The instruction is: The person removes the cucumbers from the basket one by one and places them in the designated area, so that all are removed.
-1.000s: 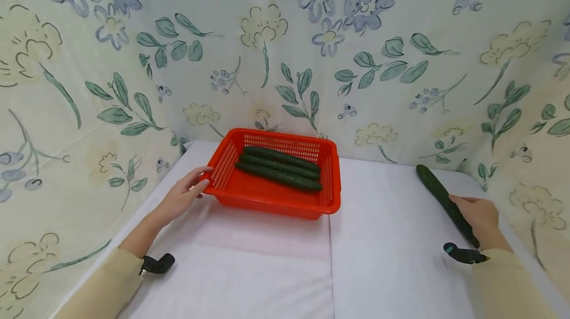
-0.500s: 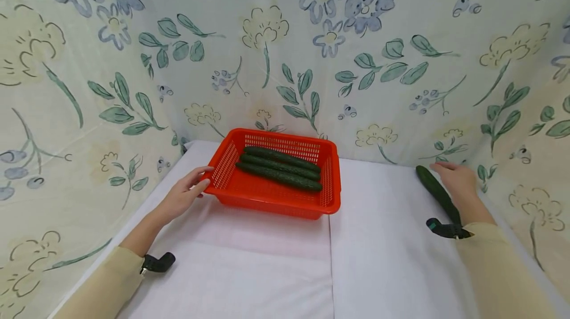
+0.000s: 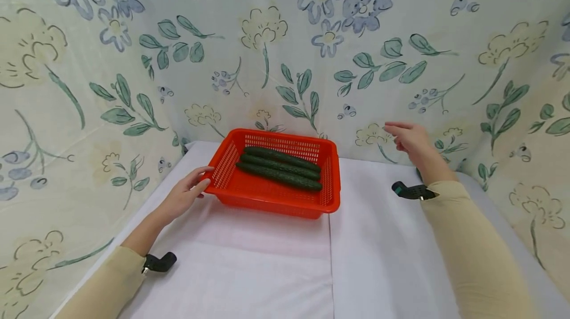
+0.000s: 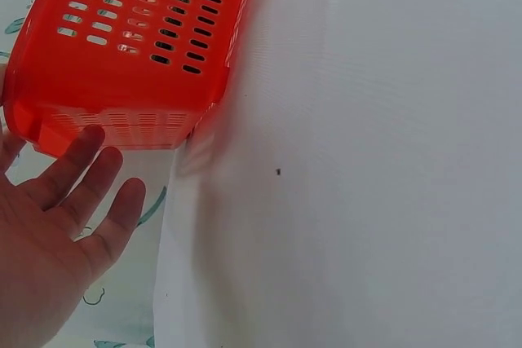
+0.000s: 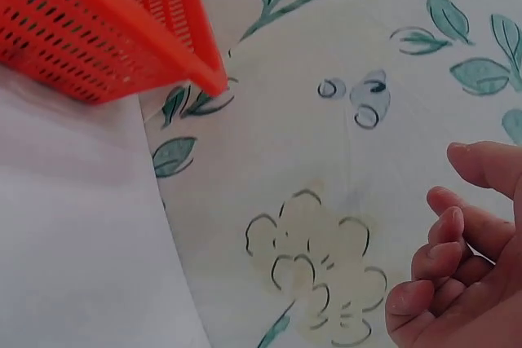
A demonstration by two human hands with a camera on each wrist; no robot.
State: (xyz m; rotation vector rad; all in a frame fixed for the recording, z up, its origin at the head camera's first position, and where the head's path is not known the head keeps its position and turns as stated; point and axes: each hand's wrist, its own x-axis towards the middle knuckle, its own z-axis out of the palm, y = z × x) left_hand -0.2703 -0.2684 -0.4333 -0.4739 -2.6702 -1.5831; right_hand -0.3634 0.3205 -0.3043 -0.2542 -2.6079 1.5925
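My left hand (image 3: pixel 180 200) holds the left rim of a red plastic basket (image 3: pixel 262 203). In the left wrist view, several of its fingers spread loosely under the rim, beside the slotted wall. Inside the basket lie three dark green cucumbers (image 3: pixel 280 175), side by side. My right hand (image 3: pixel 411 143) is in the air over the back right of the table, holding nothing, its index finger extended and the others loosely bent. Behind the right wrist, only a sliver of another cucumber (image 3: pixel 419 174) shows; hand and forearm hide the rest.
A white cloth (image 3: pixel 249 274) covers the table, with a seam running front to back. Floral fabric (image 3: pixel 267 62) hangs close behind the table and along both sides. A black wrist device sits on each sleeve cuff.
My right hand has let go of the single cucumber at the right, then risen and moved left and away, its forearm now covering that cucumber. My left hand and the basket stay put.
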